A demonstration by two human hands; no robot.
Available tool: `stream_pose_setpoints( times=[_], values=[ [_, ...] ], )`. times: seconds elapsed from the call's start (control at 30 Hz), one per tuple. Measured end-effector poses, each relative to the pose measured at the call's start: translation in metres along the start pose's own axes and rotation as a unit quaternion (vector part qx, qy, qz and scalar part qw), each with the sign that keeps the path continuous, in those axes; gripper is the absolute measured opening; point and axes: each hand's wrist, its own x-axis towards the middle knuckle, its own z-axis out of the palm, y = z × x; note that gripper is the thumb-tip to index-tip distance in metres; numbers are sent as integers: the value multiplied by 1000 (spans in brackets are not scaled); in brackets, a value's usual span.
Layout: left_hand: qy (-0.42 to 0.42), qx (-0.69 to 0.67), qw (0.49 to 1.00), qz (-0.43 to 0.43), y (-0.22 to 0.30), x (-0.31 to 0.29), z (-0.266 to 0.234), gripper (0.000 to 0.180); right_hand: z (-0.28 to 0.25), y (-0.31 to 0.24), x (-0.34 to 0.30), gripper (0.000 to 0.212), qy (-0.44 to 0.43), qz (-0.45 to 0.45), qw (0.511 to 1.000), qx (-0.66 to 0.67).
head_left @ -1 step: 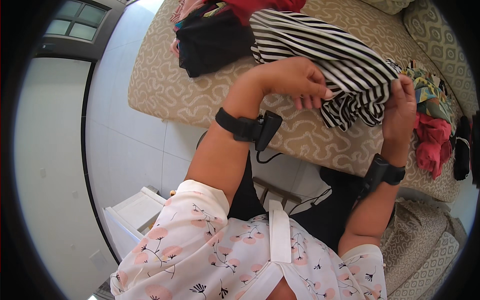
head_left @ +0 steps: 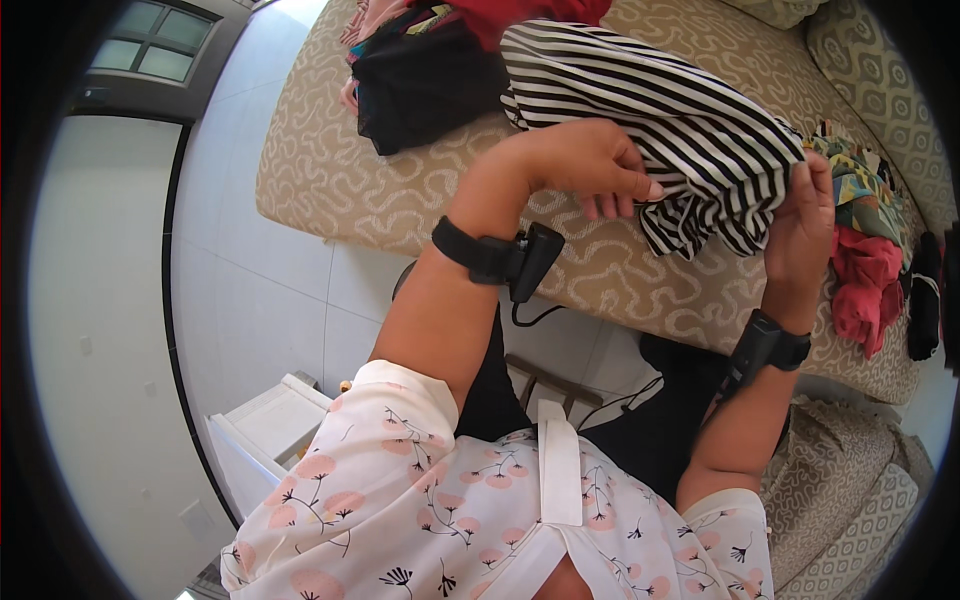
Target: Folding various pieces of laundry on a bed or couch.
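A black-and-white striped garment (head_left: pixel 640 100) lies partly bunched over the beige patterned couch seat (head_left: pixel 590 270), its near edge gathered in folds. At that near edge, my left hand (head_left: pixel 590 165) is closed, pinching the cloth between thumb and fingers. My right hand (head_left: pixel 803 210) grips the garment's right end, with fingertips and thumb pressed together on the fabric. What kind of garment it is does not show. Touching its left end is a dark garment (head_left: pixel 430 90) in a clothing pile.
Red cloth (head_left: pixel 560 10) lies behind the striped garment. At the right are a multicoloured patterned cloth (head_left: pixel 865 195), a coral-pink cloth (head_left: pixel 862 285) and a rolled black item (head_left: pixel 924 300). Cushions (head_left: pixel 850 500) stand at lower right; a white stool-like piece (head_left: pixel 265 425) is at lower left.
The striped garment's right end has shifted slightly right and looks smoother, with my right hand moving a little along with it. My left hand has barely moved.
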Motion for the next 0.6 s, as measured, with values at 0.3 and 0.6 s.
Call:
stream_pose_setpoints(
  times=[0.3, 0.6],
  values=[
    [278, -87, 879, 377, -21, 18, 11, 34, 28, -8, -27, 29, -368, 150, 918, 2],
    [-17, -615, 690, 381, -34, 0, -1, 36, 36, -7, -10, 45, -32, 55, 997, -50]
  ],
)
